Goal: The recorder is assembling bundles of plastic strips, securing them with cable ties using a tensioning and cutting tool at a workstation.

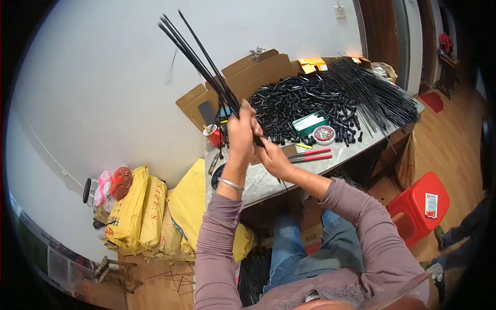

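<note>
Yellow sacks (139,212) beside cardboard box (248,77)

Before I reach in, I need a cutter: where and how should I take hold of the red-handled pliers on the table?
Grip the pliers by their two red handles, which point right, toward the table's open side. Come from above and from the right: the handles lie flat and almost together, so one hand can close round both. The metal head points left, close under the right hand, so keep away from that end.

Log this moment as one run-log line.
left hand: grips bundle of thin black rods, raised | right hand: at bundle's lower end | table: pile of black caps, red-handled pliers, loose rods
</note>
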Available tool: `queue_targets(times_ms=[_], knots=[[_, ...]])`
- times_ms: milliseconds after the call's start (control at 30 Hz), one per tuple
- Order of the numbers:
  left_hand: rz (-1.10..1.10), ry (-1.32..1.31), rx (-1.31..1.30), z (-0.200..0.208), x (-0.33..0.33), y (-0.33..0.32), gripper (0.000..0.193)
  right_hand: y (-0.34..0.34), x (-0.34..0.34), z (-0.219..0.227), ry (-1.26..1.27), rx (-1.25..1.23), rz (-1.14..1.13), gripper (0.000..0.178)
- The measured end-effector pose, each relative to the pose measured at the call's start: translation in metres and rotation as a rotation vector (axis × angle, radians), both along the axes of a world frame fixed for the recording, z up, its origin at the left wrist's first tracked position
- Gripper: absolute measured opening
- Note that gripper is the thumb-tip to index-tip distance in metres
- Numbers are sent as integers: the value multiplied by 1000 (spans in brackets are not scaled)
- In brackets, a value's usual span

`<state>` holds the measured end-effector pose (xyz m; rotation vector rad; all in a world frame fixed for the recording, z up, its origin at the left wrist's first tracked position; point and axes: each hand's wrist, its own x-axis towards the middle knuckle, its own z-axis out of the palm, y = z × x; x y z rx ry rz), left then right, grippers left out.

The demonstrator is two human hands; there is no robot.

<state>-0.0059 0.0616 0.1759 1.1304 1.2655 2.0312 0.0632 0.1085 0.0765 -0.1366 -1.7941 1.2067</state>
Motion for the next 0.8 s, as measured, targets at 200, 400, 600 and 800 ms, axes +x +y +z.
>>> queue_targets(times_ms=[200, 400, 600, 800], knots=[[-63, 135, 285, 118, 29, -15, 42, 4, 2, 113, 209, 158, 4, 16], [-67, 158, 247, 102, 17, -12, 44, 8, -19, 87, 227, 219, -134, 16], [65, -181, 36, 21, -22, -2, 46, -4, -12, -30, -168, -71, 85, 25], [-103, -250, 128, 66, -46, -22, 50, -31, 55, -1, -240, -411, 388, 20]])
